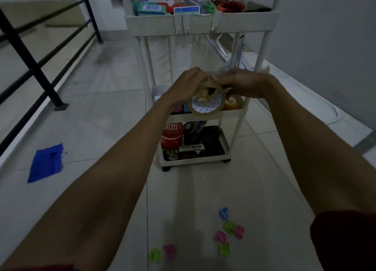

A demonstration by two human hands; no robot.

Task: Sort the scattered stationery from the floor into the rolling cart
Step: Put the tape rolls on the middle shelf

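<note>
Pale floor tiles (105, 116) run dimly between a black railing (32, 67) on the left and a grey wall (325, 47) on the right, with a white rolling cart (203, 24) standing far centre. Both arms reach out toward it. The left hand (186, 83) and right hand (242, 82) meet over a roll of clear packing tape (206, 102), fingers curled closed on its upper rim, holding it in the air just in front of the cart's middle shelf. A smaller amber tape roll (231, 104) sits on that shelf to the right. On the bottom shelf stand a red tin (172, 137) and what looks like a black case (212, 140). Near on the floor lie scattered pink, green and blue clips (228, 228); a blue cloth (46, 163) lies left.
</note>
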